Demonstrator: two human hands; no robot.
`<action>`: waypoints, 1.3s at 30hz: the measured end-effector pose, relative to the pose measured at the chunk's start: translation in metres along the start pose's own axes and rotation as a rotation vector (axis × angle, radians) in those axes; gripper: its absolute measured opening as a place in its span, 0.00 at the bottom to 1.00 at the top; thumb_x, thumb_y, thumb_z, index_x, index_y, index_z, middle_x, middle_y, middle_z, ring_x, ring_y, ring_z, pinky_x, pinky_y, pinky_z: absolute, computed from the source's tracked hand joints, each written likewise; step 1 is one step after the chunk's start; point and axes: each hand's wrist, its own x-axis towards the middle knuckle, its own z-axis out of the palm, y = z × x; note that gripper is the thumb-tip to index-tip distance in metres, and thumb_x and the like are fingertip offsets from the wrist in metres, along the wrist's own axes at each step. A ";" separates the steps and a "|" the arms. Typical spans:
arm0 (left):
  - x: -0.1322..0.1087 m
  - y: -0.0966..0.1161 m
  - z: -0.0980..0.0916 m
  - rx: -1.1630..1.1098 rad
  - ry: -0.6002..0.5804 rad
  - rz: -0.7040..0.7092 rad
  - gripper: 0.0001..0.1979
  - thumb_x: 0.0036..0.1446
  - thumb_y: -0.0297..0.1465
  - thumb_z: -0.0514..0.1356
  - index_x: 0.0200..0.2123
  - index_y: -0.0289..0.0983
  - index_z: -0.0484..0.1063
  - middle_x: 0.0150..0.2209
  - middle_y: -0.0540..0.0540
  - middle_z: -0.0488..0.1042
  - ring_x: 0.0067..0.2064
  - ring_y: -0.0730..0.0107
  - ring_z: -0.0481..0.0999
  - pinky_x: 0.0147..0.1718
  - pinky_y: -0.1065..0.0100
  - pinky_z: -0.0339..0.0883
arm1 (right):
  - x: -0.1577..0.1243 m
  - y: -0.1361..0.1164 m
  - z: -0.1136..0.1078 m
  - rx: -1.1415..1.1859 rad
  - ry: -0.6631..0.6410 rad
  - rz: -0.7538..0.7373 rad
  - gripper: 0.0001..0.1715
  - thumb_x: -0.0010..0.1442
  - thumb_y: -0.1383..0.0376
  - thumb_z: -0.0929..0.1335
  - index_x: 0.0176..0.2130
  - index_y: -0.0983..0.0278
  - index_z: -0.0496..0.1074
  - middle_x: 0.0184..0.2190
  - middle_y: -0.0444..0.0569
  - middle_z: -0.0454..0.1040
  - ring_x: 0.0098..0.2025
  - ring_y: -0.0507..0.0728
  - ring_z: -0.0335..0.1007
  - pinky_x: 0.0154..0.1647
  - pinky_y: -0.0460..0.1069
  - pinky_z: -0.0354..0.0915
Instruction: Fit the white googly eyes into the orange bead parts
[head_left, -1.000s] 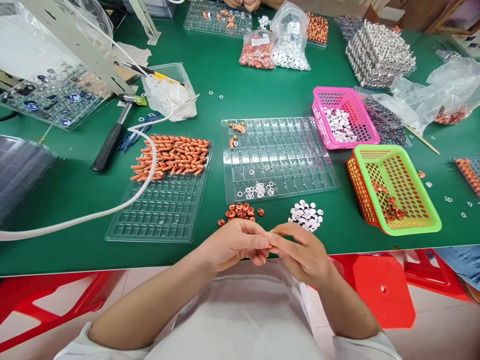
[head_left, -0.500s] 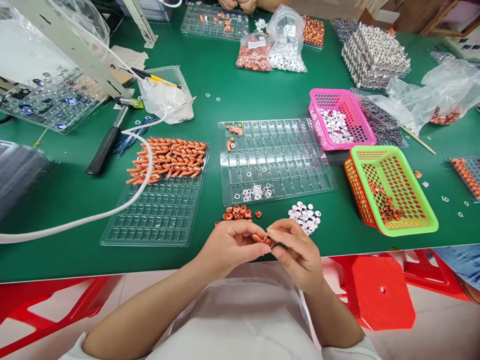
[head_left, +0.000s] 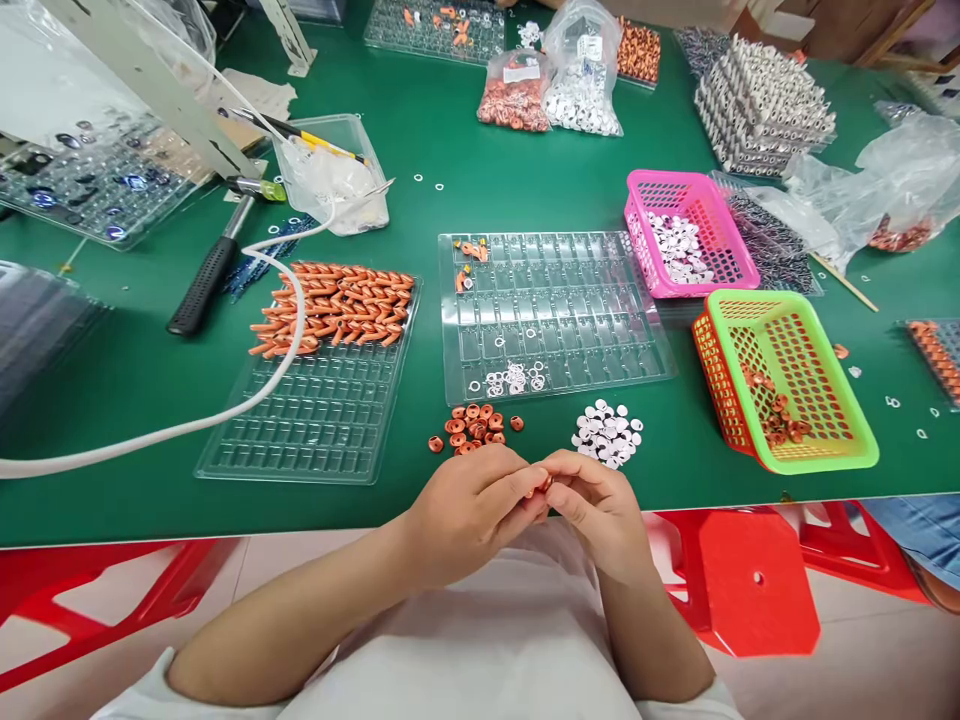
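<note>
My left hand [head_left: 472,515] and my right hand [head_left: 596,510] meet at the table's front edge, fingers closed around a small orange part [head_left: 541,486]. Most of that part is hidden by the fingers. Just beyond the left hand lies a pile of orange round caps [head_left: 474,425]. Past the right hand is a heap of white discs [head_left: 609,432]. Behind these, a clear compartment tray [head_left: 559,320] holds white rings [head_left: 516,378] and a few orange pieces [head_left: 472,250]. Rows of long orange parts [head_left: 352,305] fill the far half of another clear tray [head_left: 300,420] to the left.
A green basket [head_left: 832,462] with orange caps and a pink basket [head_left: 742,280] with white discs stand on the right. A white hose [head_left: 225,415] curves across the left side, near a hammer [head_left: 206,285]. Filled bags [head_left: 514,100] lie at the back.
The left hand has turned over the orange part, so its fingers now cover most of it. Both hands stay together. The view has shifted slightly.
</note>
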 end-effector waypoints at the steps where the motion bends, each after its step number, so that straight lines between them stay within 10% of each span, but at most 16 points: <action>1: -0.002 0.000 0.000 0.014 -0.014 0.005 0.09 0.61 0.24 0.57 0.46 0.34 0.67 0.29 0.44 0.77 0.29 0.70 0.73 0.28 0.69 0.70 | 0.000 0.000 -0.001 0.007 -0.006 -0.004 0.09 0.62 0.67 0.69 0.43 0.59 0.77 0.35 0.46 0.75 0.33 0.51 0.74 0.34 0.47 0.73; 20: -0.005 0.003 0.000 -0.175 0.019 -0.097 0.20 0.60 0.20 0.56 0.53 0.41 0.67 0.39 0.42 0.80 0.39 0.66 0.78 0.37 0.66 0.73 | 0.000 0.001 0.001 -0.434 0.112 -0.331 0.10 0.63 0.68 0.67 0.44 0.58 0.75 0.33 0.46 0.76 0.32 0.53 0.73 0.33 0.48 0.71; 33: 0.007 0.007 -0.010 -0.964 -0.079 -1.034 0.07 0.54 0.32 0.66 0.34 0.35 0.75 0.32 0.47 0.80 0.35 0.69 0.80 0.37 0.69 0.75 | 0.001 -0.011 -0.004 -1.055 -0.007 -0.678 0.15 0.63 0.71 0.66 0.50 0.61 0.67 0.34 0.51 0.76 0.33 0.55 0.71 0.30 0.49 0.69; 39: 0.010 0.001 -0.006 -1.204 -0.071 -1.218 0.11 0.48 0.32 0.71 0.31 0.33 0.74 0.27 0.48 0.80 0.30 0.71 0.79 0.34 0.69 0.74 | 0.001 -0.009 -0.012 -1.200 -0.120 -0.736 0.19 0.63 0.71 0.66 0.53 0.62 0.65 0.35 0.53 0.76 0.33 0.57 0.71 0.30 0.51 0.69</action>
